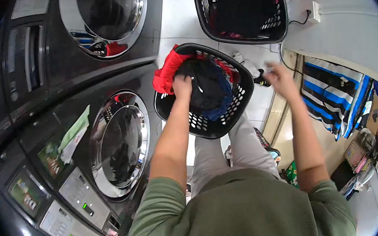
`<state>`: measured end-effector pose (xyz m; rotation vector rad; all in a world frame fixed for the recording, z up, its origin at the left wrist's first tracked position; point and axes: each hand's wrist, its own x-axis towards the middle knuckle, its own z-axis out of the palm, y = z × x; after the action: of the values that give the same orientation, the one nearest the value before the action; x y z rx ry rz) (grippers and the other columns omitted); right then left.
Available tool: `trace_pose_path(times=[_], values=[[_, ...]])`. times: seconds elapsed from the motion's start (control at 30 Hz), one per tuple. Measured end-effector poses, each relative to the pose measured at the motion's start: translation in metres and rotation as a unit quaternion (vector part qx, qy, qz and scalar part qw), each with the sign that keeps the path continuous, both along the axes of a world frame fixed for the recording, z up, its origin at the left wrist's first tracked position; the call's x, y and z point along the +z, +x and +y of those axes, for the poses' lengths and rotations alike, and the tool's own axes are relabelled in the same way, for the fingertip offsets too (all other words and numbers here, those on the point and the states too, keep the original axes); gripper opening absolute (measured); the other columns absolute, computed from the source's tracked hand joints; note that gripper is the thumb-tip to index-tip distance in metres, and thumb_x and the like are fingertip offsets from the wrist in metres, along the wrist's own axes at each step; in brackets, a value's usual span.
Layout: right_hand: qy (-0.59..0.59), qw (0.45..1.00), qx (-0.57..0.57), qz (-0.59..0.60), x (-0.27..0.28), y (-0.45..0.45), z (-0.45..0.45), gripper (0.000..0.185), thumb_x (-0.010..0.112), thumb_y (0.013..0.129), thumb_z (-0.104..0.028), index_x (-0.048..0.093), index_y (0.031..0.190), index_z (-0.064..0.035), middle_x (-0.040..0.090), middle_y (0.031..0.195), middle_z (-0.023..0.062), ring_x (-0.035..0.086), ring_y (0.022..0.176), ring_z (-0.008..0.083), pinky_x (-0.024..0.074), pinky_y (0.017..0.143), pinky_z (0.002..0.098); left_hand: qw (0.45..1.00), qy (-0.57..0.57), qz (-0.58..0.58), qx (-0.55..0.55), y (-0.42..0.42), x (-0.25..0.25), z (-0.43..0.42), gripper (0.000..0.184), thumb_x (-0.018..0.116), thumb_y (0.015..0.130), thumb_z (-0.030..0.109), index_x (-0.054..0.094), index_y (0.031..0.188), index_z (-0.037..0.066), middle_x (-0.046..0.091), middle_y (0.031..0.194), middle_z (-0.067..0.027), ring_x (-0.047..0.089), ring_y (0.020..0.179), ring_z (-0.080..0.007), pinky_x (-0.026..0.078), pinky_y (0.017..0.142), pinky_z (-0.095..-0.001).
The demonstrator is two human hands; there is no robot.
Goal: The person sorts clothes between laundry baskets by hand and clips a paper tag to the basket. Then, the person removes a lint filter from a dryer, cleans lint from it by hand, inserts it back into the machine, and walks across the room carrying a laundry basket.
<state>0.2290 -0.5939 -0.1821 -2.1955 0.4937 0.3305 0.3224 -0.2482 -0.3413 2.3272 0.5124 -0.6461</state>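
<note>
A black laundry basket (221, 130) with round holes sits on the floor before my legs, filled with clothes. My left hand (182, 86) is in the basket, its fingers curled into a black garment (202, 82); the fingertips are partly hidden. A red garment (166, 74) hangs over the basket's left rim, beside that hand. Dark blue cloth (220, 108) lies under the black one. My right hand (281, 80) is raised to the right of the basket, slightly blurred. Its thumb and fingers look apart, with nothing visible between them.
A second black basket (246, 38) with dark clothes stands farther ahead. On the left are front-loading machines with round doors (120, 146) and a green-and-white cloth (75, 137) on a panel. At right, a striped cloth (333, 91) hangs near a shelf of items; a cable (288, 63) runs down the wall.
</note>
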Motion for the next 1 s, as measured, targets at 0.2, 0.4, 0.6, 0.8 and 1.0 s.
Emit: trace_pose_path(times=[0.2, 0.4, 0.6, 0.8, 1.0], values=[[0.169, 0.978, 0.104, 0.068, -0.041, -0.054, 0.111, 0.027, 0.070, 0.081, -0.008, 0.065, 0.107, -0.0021, 0.065, 0.100, 0.0160, 0.065, 0.088, 0.0284, 0.0521, 0.078, 0.0362, 0.900, -0.219, 0.227, 0.300, -0.113, -0.115, 0.014, 0.050, 0.069, 0.086, 0.022, 0.052, 0.125, -0.003, 0.063, 0.115, -0.0128, 0.062, 0.101, -0.0258, 0.046, 0.094, -0.0363], [0.177, 0.977, -0.087, 0.084, -0.100, -0.063, 0.108, 0.046, 0.066, 0.089, -0.028, 0.053, 0.127, -0.0067, 0.061, 0.109, 0.0162, 0.062, 0.096, 0.0274, 0.0511, 0.080, 0.0363, 0.925, -0.353, 0.094, -0.103, -0.118, 0.104, -0.030, 0.042, 0.063, 0.088, 0.019, 0.051, 0.122, -0.003, 0.063, 0.112, -0.0139, 0.061, 0.096, -0.0260, 0.047, 0.089, -0.0345], [0.673, 0.618, -0.324, 0.243, -0.036, -0.074, 0.131, 0.075, 0.074, 0.082, -0.033, 0.034, 0.144, -0.0152, 0.059, 0.122, 0.0151, 0.060, 0.107, 0.0257, 0.0517, 0.088, 0.0375, 0.729, -0.395, 0.175, -0.532, -0.170, 0.264, 0.026, 0.031, 0.064, 0.087, 0.026, 0.065, 0.105, 0.001, 0.058, 0.119, -0.0220, 0.054, 0.114, -0.0336, 0.041, 0.099, -0.0382], [0.356, 0.809, 0.439, 0.161, 0.145, -0.052, 0.138, 0.051, 0.076, 0.077, -0.029, 0.059, 0.118, -0.0029, 0.066, 0.109, 0.0153, 0.061, 0.106, 0.0301, 0.0467, 0.092, 0.0424, 0.959, -0.204, -0.189, -0.058, -0.082, 0.289, 0.104, 0.028, 0.057, 0.087, 0.010, 0.057, 0.114, 0.002, 0.059, 0.116, -0.0187, 0.057, 0.110, -0.0318, 0.043, 0.096, -0.0382], [-0.069, 0.844, 0.529, 0.049, 0.300, -0.082, 0.157, 0.030, 0.076, 0.068, -0.031, 0.070, 0.084, -0.0064, 0.063, 0.081, 0.0083, 0.061, 0.083, 0.0282, 0.0457, 0.080, 0.0381, 0.779, -0.309, -0.209, -0.504, -0.064, 0.401, 0.033, 0.060, 0.068, 0.084, 0.036, 0.048, 0.132, 0.005, 0.054, 0.125, -0.0173, 0.055, 0.114, -0.0330, 0.043, 0.099, -0.0399]])
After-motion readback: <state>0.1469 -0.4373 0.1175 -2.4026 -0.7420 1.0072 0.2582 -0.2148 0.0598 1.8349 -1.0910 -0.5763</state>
